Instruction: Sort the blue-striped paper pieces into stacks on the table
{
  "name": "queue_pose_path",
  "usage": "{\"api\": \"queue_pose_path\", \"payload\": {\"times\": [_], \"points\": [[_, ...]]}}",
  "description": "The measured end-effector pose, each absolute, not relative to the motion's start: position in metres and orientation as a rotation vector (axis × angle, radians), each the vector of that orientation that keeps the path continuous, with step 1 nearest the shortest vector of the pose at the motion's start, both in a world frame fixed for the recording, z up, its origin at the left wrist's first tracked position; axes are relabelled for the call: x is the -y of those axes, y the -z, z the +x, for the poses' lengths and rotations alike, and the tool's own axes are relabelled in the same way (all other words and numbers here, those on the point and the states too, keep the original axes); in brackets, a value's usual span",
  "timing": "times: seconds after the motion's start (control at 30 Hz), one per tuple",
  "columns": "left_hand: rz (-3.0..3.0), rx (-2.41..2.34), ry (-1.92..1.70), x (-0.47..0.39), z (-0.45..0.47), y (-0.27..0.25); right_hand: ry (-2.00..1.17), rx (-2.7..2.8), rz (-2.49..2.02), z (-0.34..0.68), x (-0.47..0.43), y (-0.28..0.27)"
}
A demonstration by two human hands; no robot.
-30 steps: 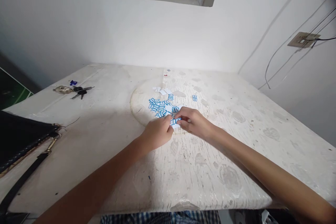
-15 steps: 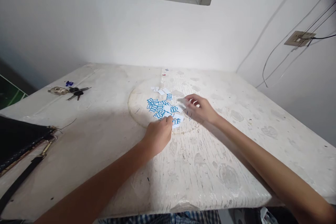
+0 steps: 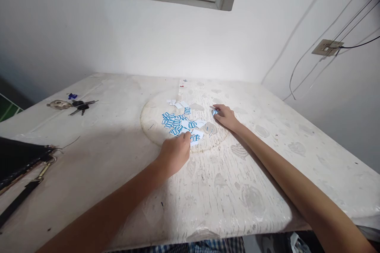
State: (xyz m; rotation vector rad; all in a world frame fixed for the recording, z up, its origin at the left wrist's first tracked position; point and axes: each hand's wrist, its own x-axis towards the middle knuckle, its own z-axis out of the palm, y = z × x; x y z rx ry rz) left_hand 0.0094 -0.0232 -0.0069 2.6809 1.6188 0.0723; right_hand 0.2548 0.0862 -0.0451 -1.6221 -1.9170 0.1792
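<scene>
A loose pile of small white paper slips with blue printed marks lies on the table. At its near edge, my left hand is closed, thumb and fingers pinching white slips that jut out to the right. My right hand rests low over the table to the right of the pile. Between its thumb and fingers is a small blue-marked paper slip, partly covered by the fingers. Several plain white slips sit just beyond the pile.
Keys and a small blue object lie at the table's left. A black bag or case with a strap is at the left edge. Tiny scraps dot the plastic-covered table. Cables hang from a wall socket.
My right hand has moved away from the pile, slightly to the right, and down to the table with the slip. My left hand stays at the pile. The view has shifted slightly.
</scene>
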Motion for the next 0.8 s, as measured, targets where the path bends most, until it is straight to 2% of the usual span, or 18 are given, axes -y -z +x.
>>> {"api": "queue_pose_path", "payload": {"times": [0.23, 0.4, 0.6, 0.67, 0.8], "points": [[2.685, -1.596, -0.113, 0.025, 0.007, 0.007, -0.58, 1.66, -1.431, 0.252, -0.083, 0.037], [2.633, -1.609, -0.137, 0.024, 0.007, 0.007, -0.762, 1.569, -1.289, 0.233, -0.057, 0.009], [2.558, -1.598, -0.158, 0.02, 0.003, 0.006, -1.321, 1.711, -1.08, 0.204, -0.007, -0.02], [2.537, -1.577, -0.153, 0.02, 0.002, 0.003, -1.341, 1.77, -1.086, 0.194, 0.002, -0.016], [2.508, -1.53, -0.145, 0.022, 0.002, -0.001, -1.191, 1.88, -1.137, 0.18, 0.008, 0.004]]}}
